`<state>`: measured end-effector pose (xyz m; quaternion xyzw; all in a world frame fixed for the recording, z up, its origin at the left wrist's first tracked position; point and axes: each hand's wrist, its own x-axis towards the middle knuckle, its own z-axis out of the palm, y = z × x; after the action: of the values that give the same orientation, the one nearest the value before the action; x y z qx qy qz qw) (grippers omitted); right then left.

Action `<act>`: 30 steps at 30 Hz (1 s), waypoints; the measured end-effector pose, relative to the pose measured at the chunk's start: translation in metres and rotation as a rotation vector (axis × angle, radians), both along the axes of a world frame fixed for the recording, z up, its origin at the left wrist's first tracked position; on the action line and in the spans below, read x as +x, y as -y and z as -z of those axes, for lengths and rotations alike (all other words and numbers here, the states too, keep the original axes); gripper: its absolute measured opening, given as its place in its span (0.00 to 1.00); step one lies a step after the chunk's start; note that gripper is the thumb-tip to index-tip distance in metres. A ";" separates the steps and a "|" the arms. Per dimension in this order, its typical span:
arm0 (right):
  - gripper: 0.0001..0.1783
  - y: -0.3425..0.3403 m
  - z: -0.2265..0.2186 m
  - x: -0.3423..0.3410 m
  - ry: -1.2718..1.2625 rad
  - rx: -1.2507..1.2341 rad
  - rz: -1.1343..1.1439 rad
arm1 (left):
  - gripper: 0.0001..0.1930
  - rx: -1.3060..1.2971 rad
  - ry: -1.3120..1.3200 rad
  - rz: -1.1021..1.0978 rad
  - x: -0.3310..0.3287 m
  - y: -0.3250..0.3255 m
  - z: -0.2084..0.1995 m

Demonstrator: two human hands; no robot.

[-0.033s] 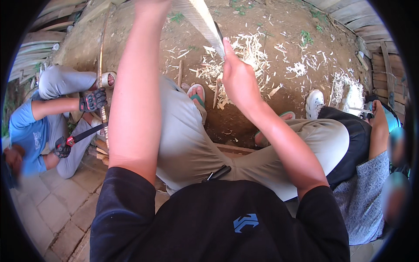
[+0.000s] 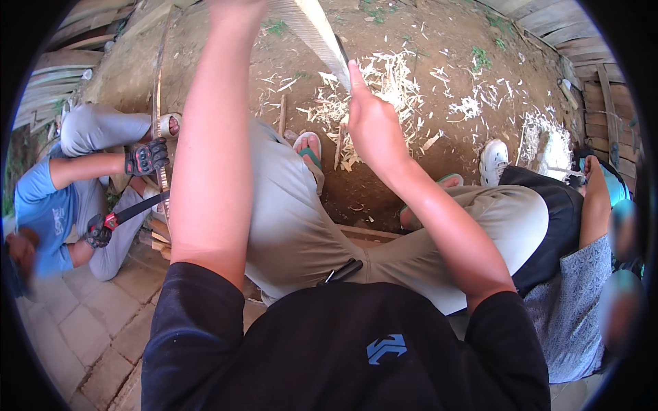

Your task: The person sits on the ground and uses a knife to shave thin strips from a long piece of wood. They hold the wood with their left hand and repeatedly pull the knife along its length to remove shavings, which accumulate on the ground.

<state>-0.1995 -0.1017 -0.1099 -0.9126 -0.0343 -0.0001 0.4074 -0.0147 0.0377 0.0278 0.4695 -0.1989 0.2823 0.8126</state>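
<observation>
Wood [image 2: 312, 34] at 12 o'clock, right hand [image 2: 375, 120] gripping its narrow end, probably to steady it. Left hand [image 2: 238, 5] is cropped, can't tell its grip.

A tiny move to the left

The right hand [image 2: 377, 123], near the upper middle of the picture, has moved just a little bit left. Its pointing fingertip is a tiny bit lower too. At the top edge, the left hand [image 2: 237, 7] and the pale flat piece [image 2: 307, 29] have also moved a tiny bit left.
</observation>
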 end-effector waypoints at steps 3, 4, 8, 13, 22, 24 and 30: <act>0.34 0.004 0.008 0.001 -0.039 -0.076 -0.024 | 0.36 -0.061 -0.042 -0.027 0.002 -0.001 -0.001; 0.34 0.006 0.008 0.002 -0.105 -0.075 -0.029 | 0.35 -0.100 -0.048 -0.029 0.002 -0.004 -0.002; 0.35 -0.002 0.005 -0.005 0.011 0.026 0.037 | 0.34 0.079 0.152 0.081 0.004 -0.013 0.010; 0.36 0.010 0.024 -0.001 -0.223 -0.015 0.014 | 0.38 0.243 0.142 0.067 -0.012 -0.007 -0.005; 0.38 -0.004 0.012 -0.015 -0.077 0.093 0.033 | 0.52 0.307 -0.176 -0.110 -0.009 -0.008 -0.009; 0.40 -0.001 0.019 -0.016 -0.082 0.057 0.028 | 0.53 0.343 -0.170 -0.058 -0.009 -0.012 -0.010; 0.40 -0.003 0.020 -0.022 -0.004 0.081 0.037 | 0.52 0.264 -0.209 -0.063 -0.005 -0.016 -0.008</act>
<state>-0.2210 -0.0986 -0.1301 -0.8958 -0.0166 -0.0074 0.4440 -0.0198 0.0541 0.0361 0.6051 -0.1340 0.2286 0.7507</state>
